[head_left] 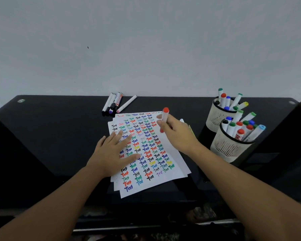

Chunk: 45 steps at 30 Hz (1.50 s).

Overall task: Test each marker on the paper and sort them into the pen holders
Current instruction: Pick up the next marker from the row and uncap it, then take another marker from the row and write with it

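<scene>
1. Left hand [114, 151]: fingers flat, pressing the white paper stack [165, 178] covered in coloured "Test" words.
2. Right hand [176, 134]: gripping a red-capped white marker [165, 115] upright above the paper.
3. Two cream mesh pen holders [228, 146], right, holding markers.

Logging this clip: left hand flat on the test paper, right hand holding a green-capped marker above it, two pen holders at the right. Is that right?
Not quite. The head view shows the marker in the right hand has a red cap, not green. The rest holds: the left hand lies flat on the paper, and the two pen holders stand at the right.
</scene>
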Available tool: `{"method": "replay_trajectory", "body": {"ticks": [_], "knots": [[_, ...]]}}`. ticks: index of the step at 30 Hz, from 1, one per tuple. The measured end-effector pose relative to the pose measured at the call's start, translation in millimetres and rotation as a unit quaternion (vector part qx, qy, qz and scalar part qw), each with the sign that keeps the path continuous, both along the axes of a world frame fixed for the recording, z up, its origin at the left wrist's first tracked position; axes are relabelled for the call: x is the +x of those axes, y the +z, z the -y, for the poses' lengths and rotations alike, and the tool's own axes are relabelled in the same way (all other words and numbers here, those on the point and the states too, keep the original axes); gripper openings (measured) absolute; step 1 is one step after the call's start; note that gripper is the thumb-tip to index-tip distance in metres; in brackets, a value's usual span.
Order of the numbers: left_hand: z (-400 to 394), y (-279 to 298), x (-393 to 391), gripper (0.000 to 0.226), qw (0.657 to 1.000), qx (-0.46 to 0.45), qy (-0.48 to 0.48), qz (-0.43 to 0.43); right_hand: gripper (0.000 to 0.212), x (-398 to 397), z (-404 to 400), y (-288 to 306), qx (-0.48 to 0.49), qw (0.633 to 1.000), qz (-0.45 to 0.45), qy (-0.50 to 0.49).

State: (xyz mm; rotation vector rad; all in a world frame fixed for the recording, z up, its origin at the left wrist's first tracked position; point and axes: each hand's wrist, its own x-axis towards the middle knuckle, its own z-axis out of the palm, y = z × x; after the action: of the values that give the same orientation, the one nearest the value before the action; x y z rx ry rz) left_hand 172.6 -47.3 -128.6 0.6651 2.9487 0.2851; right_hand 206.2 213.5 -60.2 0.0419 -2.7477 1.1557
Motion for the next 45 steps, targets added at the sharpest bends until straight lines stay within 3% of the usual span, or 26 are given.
{"method": "replay_trajectory", "body": {"ticks": [9, 14, 19, 29, 34, 37, 39, 42, 45], "knots": [[1.0, 0.0, -1.1, 0.095, 1.0, 0.016, 0.005, 0.005, 0.022, 2.0, -45.0, 57.9, 0.13, 0.978, -0.137, -0.09], [1.0, 0.1, -1.5, 0.094, 1.0, 0.028, 0.007, 0.001, 0.031, -0.8, -92.6, 94.3, 0.158, 0.955, -0.158, -0.196], [0.8, 0.1, -3.0, 0.096, 1.0, 0.019, 0.01, 0.003, 0.032, 0.0, -131.7, 108.1, 0.186, 0.943, -0.114, -0.251], [0.1, 1.8, -2.2, 0.1, 1.0, 0.016, 0.013, 0.001, 0.027, -3.6, -156.0, 95.2, 0.19, 0.951, -0.009, -0.243], [0.1, 2.3, -1.2, 0.1, 1.0, 0.019, 0.013, 0.002, 0.028, -2.2, -153.3, 91.1, 0.155, 0.959, -0.06, -0.229], [0.1, 3.4, -1.9, 0.1, 1.0, 0.013, 0.012, 0.004, 0.057, 3.8, -151.2, 92.0, 0.134, 0.962, -0.084, -0.221], [-0.3, 3.8, -1.8, 0.102, 1.0, 0.013, 0.012, 0.004, 0.062, 5.3, -149.7, 92.9, 0.153, 0.959, -0.1, -0.218], [-0.7, 3.9, -1.5, 0.102, 1.0, 0.01, 0.013, 0.004, 0.048, 5.9, -147.4, 93.9, 0.214, 0.951, -0.098, -0.202], [-0.6, 3.6, -2.4, 0.102, 1.0, 0.009, 0.014, 0.002, 0.036, 7.5, -144.7, 94.4, 0.249, 0.948, -0.029, -0.195]]}}
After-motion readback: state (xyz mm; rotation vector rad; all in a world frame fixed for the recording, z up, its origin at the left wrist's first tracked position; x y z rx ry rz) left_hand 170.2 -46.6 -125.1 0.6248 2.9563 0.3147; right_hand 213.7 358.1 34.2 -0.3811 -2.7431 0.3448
